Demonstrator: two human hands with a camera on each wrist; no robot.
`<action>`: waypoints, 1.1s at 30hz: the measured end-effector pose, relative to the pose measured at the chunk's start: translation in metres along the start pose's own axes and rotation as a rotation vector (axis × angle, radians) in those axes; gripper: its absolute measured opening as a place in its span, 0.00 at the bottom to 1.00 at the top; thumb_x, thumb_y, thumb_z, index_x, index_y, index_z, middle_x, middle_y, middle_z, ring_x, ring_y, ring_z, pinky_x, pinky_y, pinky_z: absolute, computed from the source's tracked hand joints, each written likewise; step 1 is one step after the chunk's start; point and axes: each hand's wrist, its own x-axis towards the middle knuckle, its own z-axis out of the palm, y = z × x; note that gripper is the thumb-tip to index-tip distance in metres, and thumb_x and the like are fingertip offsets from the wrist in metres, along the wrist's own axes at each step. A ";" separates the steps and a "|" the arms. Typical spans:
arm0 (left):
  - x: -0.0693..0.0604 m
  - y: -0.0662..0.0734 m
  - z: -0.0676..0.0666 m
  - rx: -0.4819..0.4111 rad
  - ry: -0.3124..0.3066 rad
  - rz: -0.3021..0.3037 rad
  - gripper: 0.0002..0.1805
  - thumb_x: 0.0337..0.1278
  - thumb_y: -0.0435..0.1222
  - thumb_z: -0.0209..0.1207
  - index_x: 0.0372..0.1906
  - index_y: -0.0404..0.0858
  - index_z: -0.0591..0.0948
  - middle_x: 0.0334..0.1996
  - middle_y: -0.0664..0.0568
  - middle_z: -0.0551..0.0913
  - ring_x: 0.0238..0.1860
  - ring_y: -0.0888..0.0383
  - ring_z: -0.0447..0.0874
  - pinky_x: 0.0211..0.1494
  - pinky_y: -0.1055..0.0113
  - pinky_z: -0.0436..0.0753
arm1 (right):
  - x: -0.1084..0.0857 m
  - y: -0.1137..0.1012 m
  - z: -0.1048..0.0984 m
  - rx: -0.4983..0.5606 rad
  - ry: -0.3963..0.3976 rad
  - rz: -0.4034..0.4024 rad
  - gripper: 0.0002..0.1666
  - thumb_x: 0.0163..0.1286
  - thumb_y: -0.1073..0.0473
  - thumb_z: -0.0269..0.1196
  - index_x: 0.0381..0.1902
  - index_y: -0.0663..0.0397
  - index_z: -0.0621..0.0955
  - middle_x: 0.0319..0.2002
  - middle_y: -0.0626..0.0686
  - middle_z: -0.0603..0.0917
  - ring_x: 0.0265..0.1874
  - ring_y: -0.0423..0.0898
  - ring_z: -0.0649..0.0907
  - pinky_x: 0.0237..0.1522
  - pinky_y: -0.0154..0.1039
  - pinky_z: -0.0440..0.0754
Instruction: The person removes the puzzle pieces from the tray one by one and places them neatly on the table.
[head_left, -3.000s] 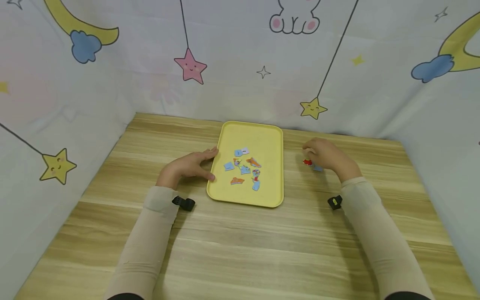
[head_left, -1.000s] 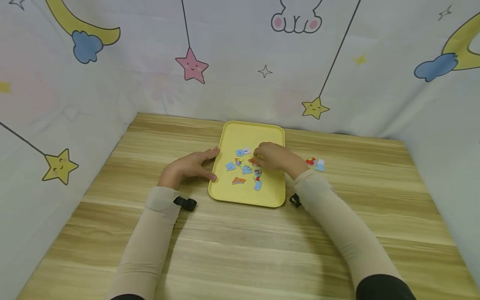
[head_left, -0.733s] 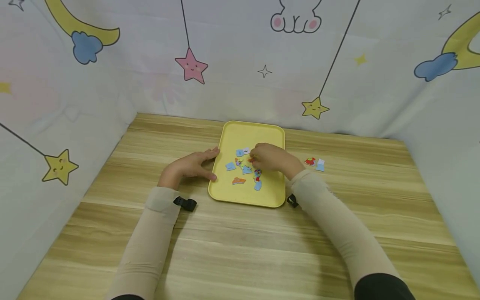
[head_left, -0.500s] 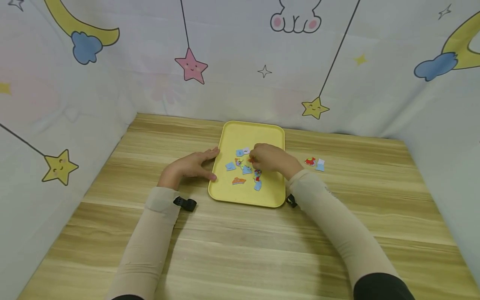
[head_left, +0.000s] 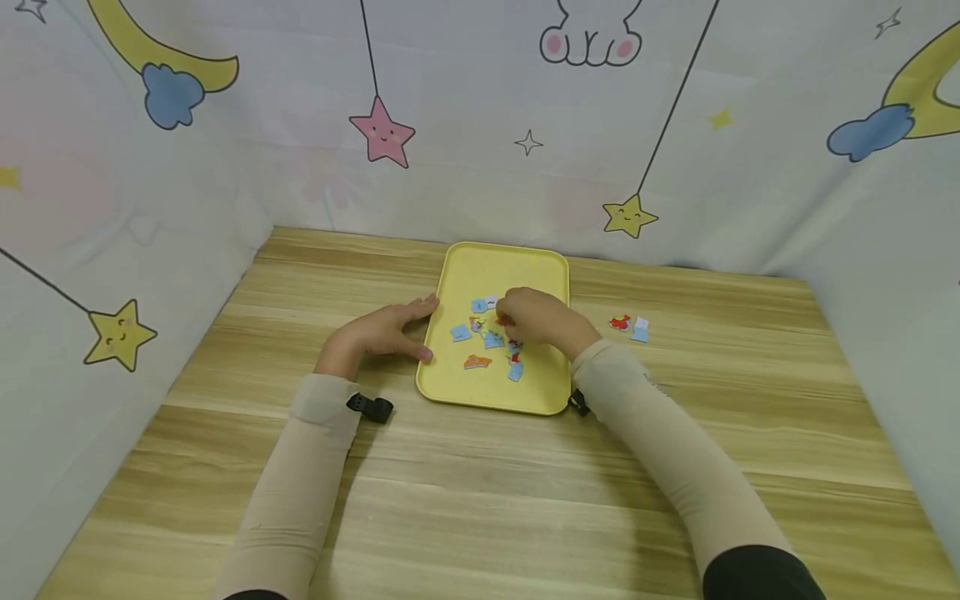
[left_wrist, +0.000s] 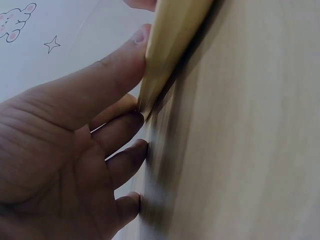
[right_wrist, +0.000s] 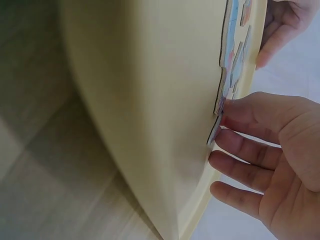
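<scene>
Right hand (head_left: 546, 320) pinches an orange piece (head_left: 502, 321) on the yellow tray (head_left: 504, 265).
From where I stand, a brown-orange piece (head_left: 477, 362) lies at its 8 o'clock; the left hand (head_left: 377, 332), fingers loosely spread, touches the tray's rim at 9 o'clock; at 3 o'clock, a red piece (head_left: 619, 323) sits beside a blue-and-white piece (head_left: 640, 331) on the wooden table (head_left: 480, 492).

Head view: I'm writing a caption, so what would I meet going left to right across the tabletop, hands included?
Left hand, leftmost blue piece on the yellow tray, right hand, red-patterned piece, blue-and-white piece.
</scene>
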 end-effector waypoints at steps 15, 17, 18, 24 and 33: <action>-0.001 0.000 0.001 0.017 0.002 -0.014 0.58 0.58 0.42 0.77 0.85 0.40 0.53 0.86 0.47 0.48 0.86 0.46 0.39 0.85 0.44 0.40 | -0.001 0.003 0.001 0.028 0.017 -0.017 0.04 0.73 0.65 0.65 0.35 0.58 0.82 0.32 0.52 0.77 0.35 0.48 0.73 0.42 0.42 0.74; -0.001 0.000 0.001 0.024 0.002 -0.018 0.58 0.58 0.43 0.77 0.86 0.40 0.53 0.86 0.46 0.47 0.86 0.46 0.39 0.84 0.44 0.37 | -0.001 0.003 0.000 0.031 0.019 -0.019 0.05 0.73 0.65 0.65 0.34 0.58 0.82 0.32 0.52 0.76 0.34 0.47 0.73 0.42 0.42 0.73; -0.001 0.000 0.001 0.025 0.002 -0.021 0.58 0.58 0.43 0.77 0.86 0.41 0.53 0.86 0.46 0.47 0.86 0.46 0.39 0.84 0.44 0.37 | -0.001 0.002 -0.001 0.030 0.018 -0.017 0.06 0.74 0.65 0.65 0.34 0.58 0.81 0.31 0.52 0.76 0.34 0.47 0.73 0.41 0.42 0.73; -0.001 -0.001 0.001 0.010 0.005 -0.032 0.57 0.58 0.42 0.77 0.86 0.41 0.53 0.86 0.47 0.46 0.86 0.46 0.39 0.84 0.43 0.38 | -0.003 0.002 -0.002 0.032 0.008 0.006 0.07 0.74 0.64 0.65 0.33 0.57 0.81 0.31 0.52 0.75 0.34 0.48 0.72 0.40 0.42 0.71; -0.001 -0.001 0.001 0.003 0.006 -0.034 0.57 0.59 0.43 0.77 0.86 0.42 0.53 0.86 0.47 0.46 0.86 0.46 0.38 0.84 0.43 0.38 | -0.007 0.007 -0.004 0.034 0.029 0.008 0.09 0.74 0.64 0.65 0.31 0.55 0.79 0.30 0.51 0.74 0.33 0.47 0.71 0.38 0.41 0.69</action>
